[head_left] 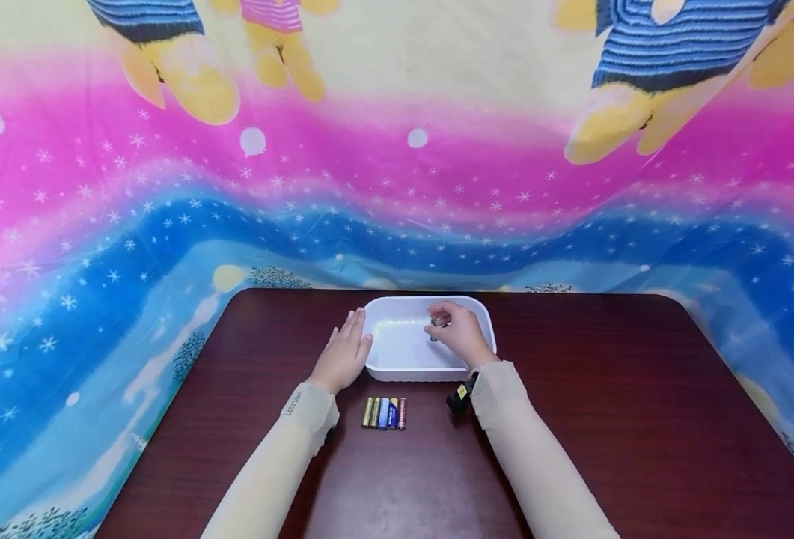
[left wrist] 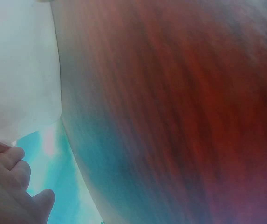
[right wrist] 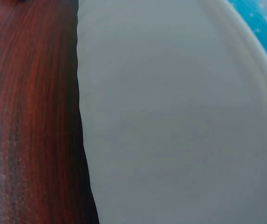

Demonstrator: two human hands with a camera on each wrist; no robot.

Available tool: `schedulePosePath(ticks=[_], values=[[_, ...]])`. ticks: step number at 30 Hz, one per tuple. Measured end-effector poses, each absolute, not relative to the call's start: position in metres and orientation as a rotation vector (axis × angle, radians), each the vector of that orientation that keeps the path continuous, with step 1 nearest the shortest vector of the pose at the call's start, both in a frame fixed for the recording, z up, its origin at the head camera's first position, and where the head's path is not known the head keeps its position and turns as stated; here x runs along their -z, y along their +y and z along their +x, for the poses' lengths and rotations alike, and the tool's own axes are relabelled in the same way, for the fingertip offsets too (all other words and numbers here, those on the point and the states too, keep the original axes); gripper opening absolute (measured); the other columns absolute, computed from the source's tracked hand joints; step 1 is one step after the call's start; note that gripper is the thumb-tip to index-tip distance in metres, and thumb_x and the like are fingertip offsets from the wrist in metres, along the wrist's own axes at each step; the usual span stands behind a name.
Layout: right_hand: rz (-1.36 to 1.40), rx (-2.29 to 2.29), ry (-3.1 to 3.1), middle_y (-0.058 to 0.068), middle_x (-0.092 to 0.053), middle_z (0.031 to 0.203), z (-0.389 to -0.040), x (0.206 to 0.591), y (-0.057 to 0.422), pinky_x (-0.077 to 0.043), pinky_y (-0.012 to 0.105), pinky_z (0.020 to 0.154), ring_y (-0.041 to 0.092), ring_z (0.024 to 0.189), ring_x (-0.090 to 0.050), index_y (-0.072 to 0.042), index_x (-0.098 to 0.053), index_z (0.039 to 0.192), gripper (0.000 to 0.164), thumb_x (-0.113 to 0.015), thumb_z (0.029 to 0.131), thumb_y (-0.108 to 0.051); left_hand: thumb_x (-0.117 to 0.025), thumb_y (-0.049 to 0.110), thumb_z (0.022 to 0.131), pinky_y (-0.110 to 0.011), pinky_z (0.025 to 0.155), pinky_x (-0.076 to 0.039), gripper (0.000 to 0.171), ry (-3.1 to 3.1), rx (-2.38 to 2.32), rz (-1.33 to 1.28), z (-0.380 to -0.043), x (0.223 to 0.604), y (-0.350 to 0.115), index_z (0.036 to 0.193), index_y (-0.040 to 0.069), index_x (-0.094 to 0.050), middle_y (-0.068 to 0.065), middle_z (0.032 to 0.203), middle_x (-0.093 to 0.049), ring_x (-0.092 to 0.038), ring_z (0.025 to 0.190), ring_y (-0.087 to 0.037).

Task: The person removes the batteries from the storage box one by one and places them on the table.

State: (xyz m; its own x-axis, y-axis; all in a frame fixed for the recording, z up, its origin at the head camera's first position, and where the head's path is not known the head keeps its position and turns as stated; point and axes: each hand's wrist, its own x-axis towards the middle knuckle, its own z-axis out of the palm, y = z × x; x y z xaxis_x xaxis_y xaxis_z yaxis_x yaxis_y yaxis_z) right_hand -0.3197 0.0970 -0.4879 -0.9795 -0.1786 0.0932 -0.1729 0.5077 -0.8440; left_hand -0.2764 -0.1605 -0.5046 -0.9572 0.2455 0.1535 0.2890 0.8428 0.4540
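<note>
A white plastic basin point(head_left: 397, 373) stands near the far edge of the table. With fingers straight, my left hand point(head_left: 343, 352) rests against the basin's left side; part of it shows beside the white wall in the left wrist view. Over the right half of the basin, my right hand point(head_left: 462, 335) pinches a small dark battery point(head_left: 433, 330) between thumb and fingers, which partly cover it. Nearer to me, several batteries point(head_left: 384, 413) lie side by side in a row, with gold, light blue, dark blue and reddish casings. The right wrist view is filled by the basin's wall point(right wrist: 170, 116), without the hand.
The dark red-brown wooden table point(head_left: 605, 404) has rounded far corners. Behind and beside it hangs a colourful cloth point(head_left: 383, 202) with snowflakes and cartoon figures. A small black device point(head_left: 460, 398) sits at the right wrist.
</note>
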Motion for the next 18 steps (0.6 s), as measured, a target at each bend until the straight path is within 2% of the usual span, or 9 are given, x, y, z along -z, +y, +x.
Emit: schedulePosePath(ticks=[8, 13, 18], values=[[-0.207, 1.417, 2.706, 0.015, -0.069, 0.116, -0.3247, 0.4899, 0.095, -0.054, 0.041, 0.084, 0.027, 0.101, -0.063, -0.001, -0.067, 0.13, 0.044, -0.078, 0.088, -0.009, -0.034, 0.032, 0.111, -0.057, 0.122, -0.019, 0.062, -2.933, 0.74, -0.426, -0.2763, 0.5045, -0.16, 0.161, -0.001, -0.018, -0.017, 0.166, -0.022, -0.017, 0.154, -0.03], [-0.22, 1.376, 2.726, 0.018, -0.066, 0.127, -0.324, 0.4891, 0.0939, -0.053, 0.045, 0.093, 0.032, 0.109, -0.063, 0.002, -0.064, 0.133, 0.048, -0.078, 0.087, -0.004, -0.032, 0.033, 0.111, -0.056, 0.122, -0.019, 0.062, -2.942, 0.734, -0.424, -0.2761, 0.5034, -0.1601, 0.161, 0.0, -0.017, -0.017, 0.166, -0.022, -0.016, 0.155, -0.029], [-0.267, 1.282, 2.783, 0.021, -0.065, 0.132, -0.3261, 0.4932, 0.0934, -0.05, 0.047, 0.102, 0.035, 0.119, -0.061, 0.005, -0.063, 0.133, 0.051, -0.079, 0.085, -0.003, -0.031, 0.034, 0.111, -0.055, 0.123, -0.018, 0.062, -2.953, 0.735, -0.419, -0.276, 0.5032, -0.1601, 0.161, 0.001, -0.016, -0.015, 0.167, -0.02, -0.015, 0.155, -0.028]])
